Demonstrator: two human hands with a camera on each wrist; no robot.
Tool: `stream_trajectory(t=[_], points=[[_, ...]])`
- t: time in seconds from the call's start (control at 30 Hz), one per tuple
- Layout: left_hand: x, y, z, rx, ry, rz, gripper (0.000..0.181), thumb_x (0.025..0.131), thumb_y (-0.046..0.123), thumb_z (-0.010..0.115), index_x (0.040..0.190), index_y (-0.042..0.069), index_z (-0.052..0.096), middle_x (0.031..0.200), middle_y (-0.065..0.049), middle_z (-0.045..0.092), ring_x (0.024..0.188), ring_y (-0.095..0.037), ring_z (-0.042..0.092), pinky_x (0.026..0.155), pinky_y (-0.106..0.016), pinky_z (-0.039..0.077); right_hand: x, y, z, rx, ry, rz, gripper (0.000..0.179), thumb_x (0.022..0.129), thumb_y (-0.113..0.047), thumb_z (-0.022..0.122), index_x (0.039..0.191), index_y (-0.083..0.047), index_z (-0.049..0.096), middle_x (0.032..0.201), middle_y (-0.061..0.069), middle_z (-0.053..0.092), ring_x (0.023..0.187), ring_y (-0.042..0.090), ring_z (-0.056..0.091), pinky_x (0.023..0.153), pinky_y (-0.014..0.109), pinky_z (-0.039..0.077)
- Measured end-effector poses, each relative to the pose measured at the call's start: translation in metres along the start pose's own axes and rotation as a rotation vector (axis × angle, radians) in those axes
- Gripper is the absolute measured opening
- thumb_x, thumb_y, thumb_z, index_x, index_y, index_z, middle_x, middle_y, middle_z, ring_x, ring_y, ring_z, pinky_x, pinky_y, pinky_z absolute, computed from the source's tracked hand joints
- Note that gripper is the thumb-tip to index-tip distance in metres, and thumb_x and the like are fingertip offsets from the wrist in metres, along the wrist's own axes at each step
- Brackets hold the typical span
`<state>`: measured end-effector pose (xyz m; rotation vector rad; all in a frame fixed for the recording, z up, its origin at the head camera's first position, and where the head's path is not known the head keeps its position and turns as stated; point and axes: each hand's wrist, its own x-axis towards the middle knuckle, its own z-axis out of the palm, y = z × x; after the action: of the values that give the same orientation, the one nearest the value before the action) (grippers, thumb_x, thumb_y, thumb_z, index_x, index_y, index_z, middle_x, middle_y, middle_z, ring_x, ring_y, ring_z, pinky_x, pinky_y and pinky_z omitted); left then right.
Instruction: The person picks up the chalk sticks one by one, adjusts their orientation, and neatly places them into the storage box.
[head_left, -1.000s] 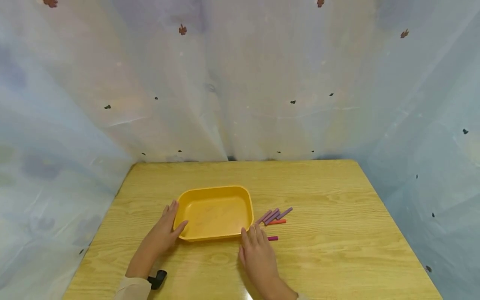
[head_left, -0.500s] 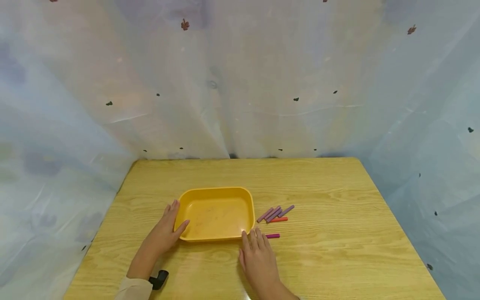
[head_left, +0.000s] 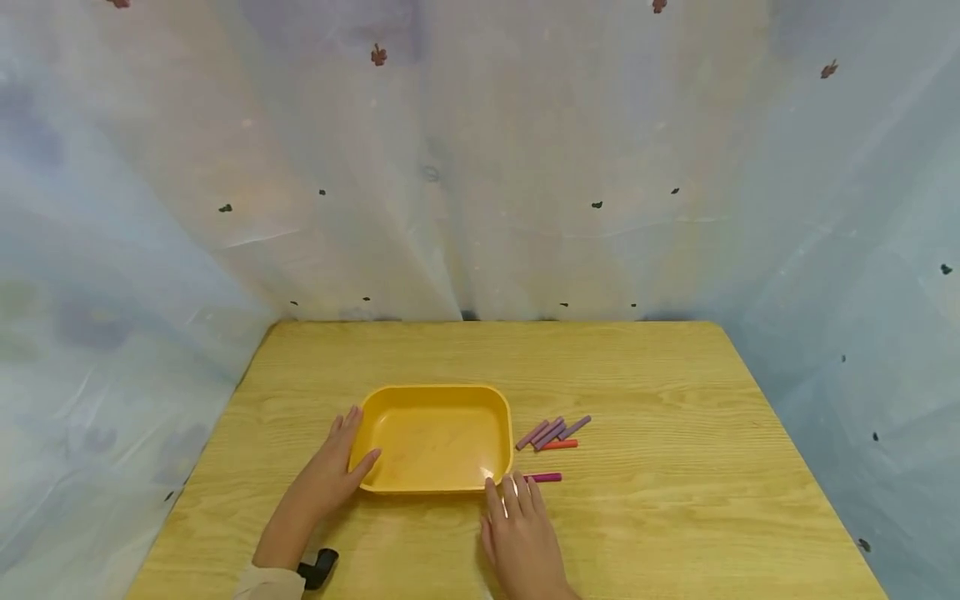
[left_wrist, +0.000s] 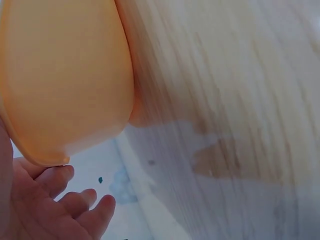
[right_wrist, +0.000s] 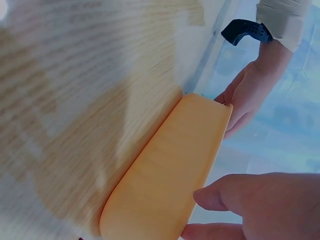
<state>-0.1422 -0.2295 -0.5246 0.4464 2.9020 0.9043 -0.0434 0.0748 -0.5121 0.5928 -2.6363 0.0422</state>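
Observation:
A shallow yellow plastic tray [head_left: 435,450] with rounded corners sits on the table. My left hand [head_left: 327,469] holds its left end, thumb over the near rim and fingers along the outer wall. In the left wrist view, the fingers [left_wrist: 95,212] reach past the rim at the corner. At the near right corner is my right hand [head_left: 522,533], fingers nearly straight with the tips at the rim. The right wrist view shows the right thumb [right_wrist: 215,195] beside the tray's edge. Right of the tray lie several short purple sticks [head_left: 551,435], a red stick [head_left: 561,445] and a magenta stick [head_left: 546,477].
The wood-grain table [head_left: 675,483] extends beyond the tray on all sides. A pale patterned curtain [head_left: 480,167] hangs behind it and along both sides. A black wrist mount [head_left: 321,568] sticks out by the left sleeve.
The tray has turned slightly, its near and far edges now level in the head view. My right hand has drawn back a little toward me. The left hand keeps its hold; the view shifts slightly.

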Motion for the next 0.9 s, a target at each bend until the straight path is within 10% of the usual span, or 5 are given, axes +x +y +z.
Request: stream_trajectory(t=[0.53, 0.9], points=[[-0.001, 0.001, 0.004, 0.080, 0.052, -0.015, 0.081, 0.093, 0.049, 0.049, 0.149, 0.004, 0.012, 0.154, -0.010, 0.006, 0.139, -0.037, 0.004, 0.103, -0.062, 0.020, -0.008, 0.005, -0.001, 0.105, -0.099, 0.019, 0.048, 0.085, -0.029, 0.064, 0.125, -0.003, 0.058, 0.123, 0.016, 0.058, 0.118, 0.031, 0.051, 0.097, 0.046, 0.041], [-0.012, 0.010, 0.000, 0.136, 0.068, -0.035, 0.097, 0.086, 0.062, 0.048, 0.149, 0.011, -0.006, 0.154, -0.012, -0.003, 0.140, -0.032, -0.004, 0.103, -0.063, 0.019, -0.010, 0.050, -0.007, 0.467, -0.016, 0.105, 0.033, 0.084, -0.018, 0.069, 0.115, -0.006, 0.065, 0.114, 0.008, 0.064, 0.111, 0.025, 0.057, 0.088, 0.038, 0.048]])
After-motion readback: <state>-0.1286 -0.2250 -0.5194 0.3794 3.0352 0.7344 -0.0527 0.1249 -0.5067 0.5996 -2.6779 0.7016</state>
